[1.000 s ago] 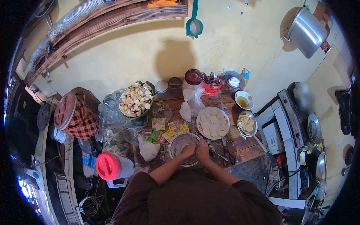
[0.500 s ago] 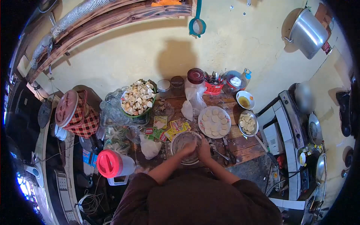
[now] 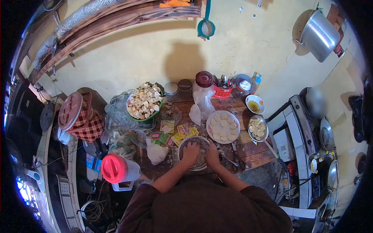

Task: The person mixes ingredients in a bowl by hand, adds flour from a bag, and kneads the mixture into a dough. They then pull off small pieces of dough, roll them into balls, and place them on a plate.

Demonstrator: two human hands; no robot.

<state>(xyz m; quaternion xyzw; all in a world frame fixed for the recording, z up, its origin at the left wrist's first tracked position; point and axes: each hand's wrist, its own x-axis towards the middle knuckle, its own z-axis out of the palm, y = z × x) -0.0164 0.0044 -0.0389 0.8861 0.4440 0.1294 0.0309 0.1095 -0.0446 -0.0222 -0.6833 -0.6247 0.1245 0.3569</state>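
A round bowl [image 3: 199, 168] stands on the wooden table right in front of me, with a pale, floury-looking layer inside. Spread fingers of my left hand [image 3: 190, 153] reach down into it, palm facing the bottom. My right hand [image 3: 212, 155] is wrapped round the bowl's right rim. Just beyond the right hand lies a white plate [image 3: 210, 134] of flat, round dough pieces [image 3: 224, 123]. Scissors [image 3: 240, 163] and a spoon-like metal utensil [image 3: 228, 160] rest to the right of the bowl. Left of it are seasoning packets [image 3: 166, 139] and a white plastic bag [image 3: 156, 153].
At the back left stands a heaped bowl of chopped pieces [image 3: 144, 101]. A red-lidded jug [image 3: 119, 171] is at the near left. On the right are a bowl of sliced pieces [image 3: 257, 128], a bowl of yellowish liquid [image 3: 254, 105] and a stove [image 3: 301, 120]. A red utensil basket [image 3: 222, 92] stands behind.
My left hand has shifted left from the middle of the bowl, and its fingers are now spread inside. The right hand stays at the right rim.
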